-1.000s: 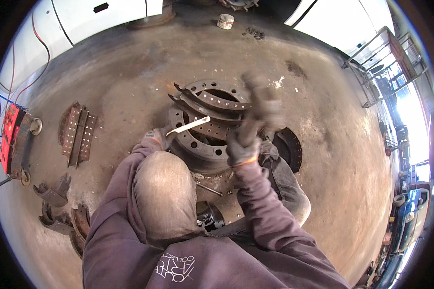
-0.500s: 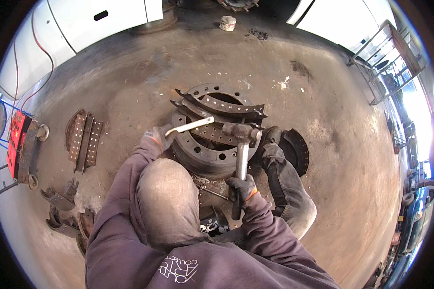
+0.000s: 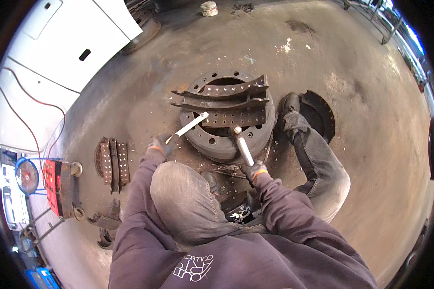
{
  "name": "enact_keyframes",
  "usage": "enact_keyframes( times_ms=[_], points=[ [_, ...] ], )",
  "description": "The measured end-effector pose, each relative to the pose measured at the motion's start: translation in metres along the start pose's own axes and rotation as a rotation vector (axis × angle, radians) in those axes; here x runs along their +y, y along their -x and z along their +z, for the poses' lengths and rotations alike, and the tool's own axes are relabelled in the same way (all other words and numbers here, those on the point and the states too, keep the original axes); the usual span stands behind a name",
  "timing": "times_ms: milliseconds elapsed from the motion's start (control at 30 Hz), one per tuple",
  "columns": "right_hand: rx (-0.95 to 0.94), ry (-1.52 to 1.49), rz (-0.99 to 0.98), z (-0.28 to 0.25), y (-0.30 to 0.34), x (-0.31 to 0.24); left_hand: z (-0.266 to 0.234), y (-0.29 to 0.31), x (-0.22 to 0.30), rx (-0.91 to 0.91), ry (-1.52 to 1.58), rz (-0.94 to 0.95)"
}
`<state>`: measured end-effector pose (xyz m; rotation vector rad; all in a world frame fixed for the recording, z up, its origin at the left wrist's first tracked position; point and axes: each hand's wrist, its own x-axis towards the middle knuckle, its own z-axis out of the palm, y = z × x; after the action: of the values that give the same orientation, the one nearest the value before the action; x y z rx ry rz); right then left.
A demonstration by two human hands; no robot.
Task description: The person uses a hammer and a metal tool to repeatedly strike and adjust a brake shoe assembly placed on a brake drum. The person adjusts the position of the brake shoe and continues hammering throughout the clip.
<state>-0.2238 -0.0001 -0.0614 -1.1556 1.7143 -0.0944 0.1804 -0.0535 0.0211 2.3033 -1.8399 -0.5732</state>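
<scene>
My left hand (image 3: 164,143), in a dark glove, is closed around a pale flat metal bar (image 3: 190,126) with a hole near its far end. That end is over the left part of a brake shoe (image 3: 234,117) with rows of rivet holes. My right hand (image 3: 254,171), also gloved, grips a hammer (image 3: 245,150) by its handle. The hammer's metal shaft points toward the shoe's lower edge, and its head shows only as a small rounded end. The shoe lies across a brake drum (image 3: 212,141) on the floor between my legs.
More riveted brake shoes (image 3: 113,161) stand on the floor at left, near a red machine (image 3: 53,188). A dark curved shoe (image 3: 319,115) lies beside my right foot. A white tub (image 3: 209,8) is at the far side, and a white vehicle panel (image 3: 67,48) rises upper left.
The view has turned, so the surroundings sit differently. The hammer has tipped so its broad head no longer shows side-on. The bar's end now lies over the shoe's left part.
</scene>
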Motion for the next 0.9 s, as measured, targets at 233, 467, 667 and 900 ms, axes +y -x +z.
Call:
enact_keyframes(
  times_ms=[233,467,667,900],
  points=[
    [-0.037,-0.11,-0.066,0.025,-0.028,0.025,0.009,0.006,0.006,-0.002,-0.034,-0.049],
    [0.089,0.051,-0.116,0.01,-0.004,0.004,-0.019,0.021,0.048,0.019,-0.125,-0.042],
    [0.067,-0.136,-0.314,-0.02,0.035,-0.047,-0.017,0.017,0.026,0.028,-0.188,-0.012],
    [0.129,-0.82,-0.889,-0.127,0.168,-0.217,-0.028,0.034,0.04,0.03,-0.246,0.061]
  ],
)
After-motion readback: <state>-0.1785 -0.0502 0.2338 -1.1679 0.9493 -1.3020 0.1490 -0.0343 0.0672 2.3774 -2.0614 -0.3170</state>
